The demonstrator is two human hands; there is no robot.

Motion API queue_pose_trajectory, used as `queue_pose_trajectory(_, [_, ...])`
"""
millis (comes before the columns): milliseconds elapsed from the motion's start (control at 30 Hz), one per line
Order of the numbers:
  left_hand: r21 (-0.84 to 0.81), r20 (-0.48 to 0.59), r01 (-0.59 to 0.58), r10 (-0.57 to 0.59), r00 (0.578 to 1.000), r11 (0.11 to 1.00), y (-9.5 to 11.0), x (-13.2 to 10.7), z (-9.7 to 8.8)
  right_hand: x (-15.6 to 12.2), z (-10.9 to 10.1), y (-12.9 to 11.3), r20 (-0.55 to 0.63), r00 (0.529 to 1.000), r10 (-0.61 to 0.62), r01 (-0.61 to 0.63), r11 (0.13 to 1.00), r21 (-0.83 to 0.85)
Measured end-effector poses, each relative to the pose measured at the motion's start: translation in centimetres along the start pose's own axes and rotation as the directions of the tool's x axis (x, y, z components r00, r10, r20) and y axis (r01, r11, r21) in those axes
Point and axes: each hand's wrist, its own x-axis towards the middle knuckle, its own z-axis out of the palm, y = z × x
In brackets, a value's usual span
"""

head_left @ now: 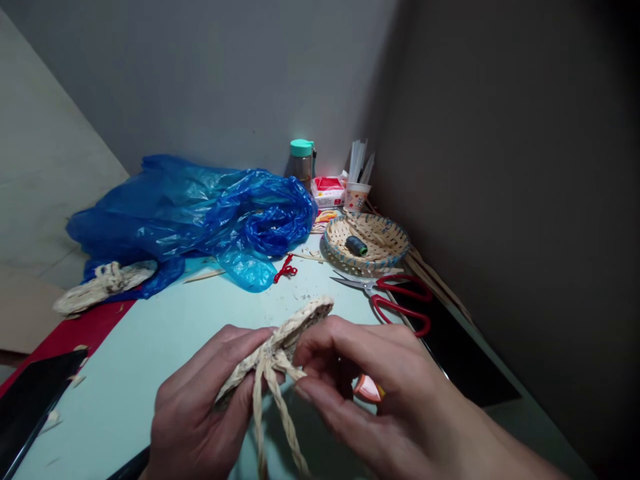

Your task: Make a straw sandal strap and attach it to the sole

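Fingers and thumb of my left hand are closed around the near end of a braided straw piece, pale and shaped like a small sandal sole. Two twisted straw cords hang down from its middle toward the table. A third short strand runs to the right, pinched between the thumb and fingertips of my right hand. An orange-pink object shows by the palm of my right hand; whether it is held there I cannot tell. The far side of the straw piece is partly hidden by my right fingers.
Red-handled scissors lie open beyond my right hand. Behind them is a woven basket with a dark thread spool. A blue plastic bag, a second straw piece, a bottle and a paper cup stand around.
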Motion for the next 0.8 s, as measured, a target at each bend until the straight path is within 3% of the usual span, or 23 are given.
queue_pose_trajectory(200, [-0.021, -0.029, 0.061, -0.062, 0.998, 0.998, -0.17, -0.57, 0.33, -0.23, -0.14, 0.05, 0.033, 0.999, 0.025, -0.026, 0.999, 0.032])
queue_pose_trajectory(567, [0.105, -0.058, 0.014, -0.008, 0.998, 0.994, -0.20, -1.04, 0.72, 0.11, 0.10, -0.16, 0.001, 0.998, 0.063, -0.063, 0.997, 0.042])
queue_pose_trajectory(800, [0.096, 0.016, 0.007, -0.009, 1.000, 0.995, -0.24, -0.48, 0.21, 0.16, -0.60, -0.31, 0.033, 0.994, -0.109, 0.104, 0.986, 0.129])
